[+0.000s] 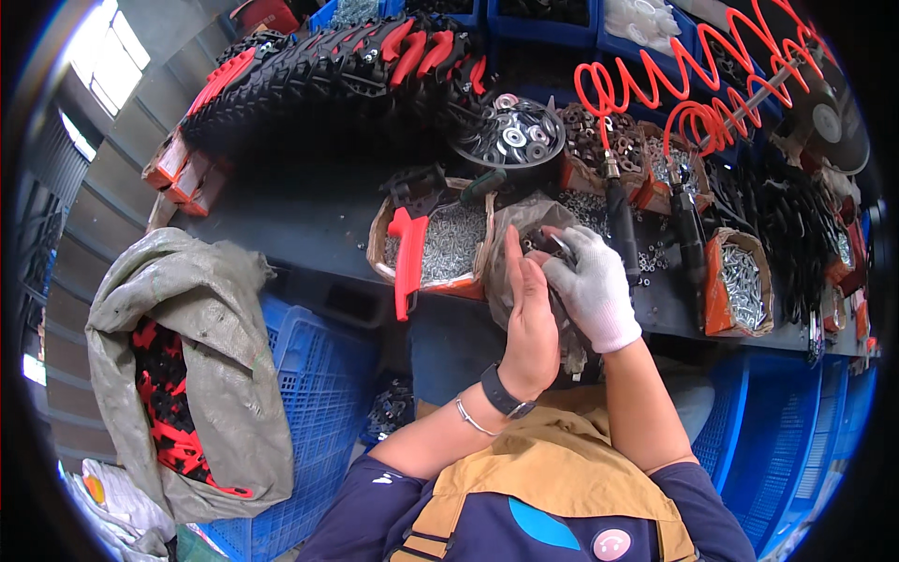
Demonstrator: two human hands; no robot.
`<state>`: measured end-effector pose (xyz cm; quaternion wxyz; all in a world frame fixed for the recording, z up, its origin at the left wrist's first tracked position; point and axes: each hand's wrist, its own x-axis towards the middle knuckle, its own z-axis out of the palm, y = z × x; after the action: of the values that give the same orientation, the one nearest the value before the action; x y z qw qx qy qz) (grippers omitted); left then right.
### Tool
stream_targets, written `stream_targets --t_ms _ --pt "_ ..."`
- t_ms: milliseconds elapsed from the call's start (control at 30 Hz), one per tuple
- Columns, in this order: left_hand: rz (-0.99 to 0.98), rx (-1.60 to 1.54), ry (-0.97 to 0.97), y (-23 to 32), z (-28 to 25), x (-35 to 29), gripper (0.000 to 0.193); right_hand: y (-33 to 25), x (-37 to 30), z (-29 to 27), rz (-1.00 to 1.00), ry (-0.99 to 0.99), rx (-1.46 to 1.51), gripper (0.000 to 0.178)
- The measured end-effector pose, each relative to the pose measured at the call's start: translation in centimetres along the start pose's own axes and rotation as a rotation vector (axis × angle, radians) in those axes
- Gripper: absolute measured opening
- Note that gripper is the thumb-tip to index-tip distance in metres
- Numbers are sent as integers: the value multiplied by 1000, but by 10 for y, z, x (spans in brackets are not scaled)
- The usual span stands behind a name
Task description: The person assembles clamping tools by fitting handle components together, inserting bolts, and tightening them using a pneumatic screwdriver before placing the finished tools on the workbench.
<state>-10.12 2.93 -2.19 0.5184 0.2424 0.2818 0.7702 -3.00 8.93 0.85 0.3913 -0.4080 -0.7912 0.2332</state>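
Note:
My bare left hand is edge-on at the workbench, its fingers stretched out and its palm turned toward the other hand. Close to its right, my right hand wears a white glove with exposed fingertips. Its fingers are bent together around something small and dark or metallic that I cannot make out. Beneath both hands lies a crumpled, see-through plastic bag; its contents are mostly hidden. Left of the bag, a carton of small screws stands on the bench, and a red-and-black tool handle rests across its left side.
Two air screwdrivers hang from red coiled hoses right of my hands. Behind stand a bowl of metal washers and a row of black-and-red handles. A woven sack sits on blue crates at left.

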Motion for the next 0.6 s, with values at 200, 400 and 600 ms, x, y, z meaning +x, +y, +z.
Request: stream_targets --t_ms 200,400,600 --pt "37 139 -86 22 -11 20 44 -1 14 -20 420 -67 408 30" --pt "165 1874 -509 26 -36 52 20 13 9 -35 457 -7 596 33" --pt "85 1661 -843 23 -42 81 20 19 0 -40 484 -19 857 34"
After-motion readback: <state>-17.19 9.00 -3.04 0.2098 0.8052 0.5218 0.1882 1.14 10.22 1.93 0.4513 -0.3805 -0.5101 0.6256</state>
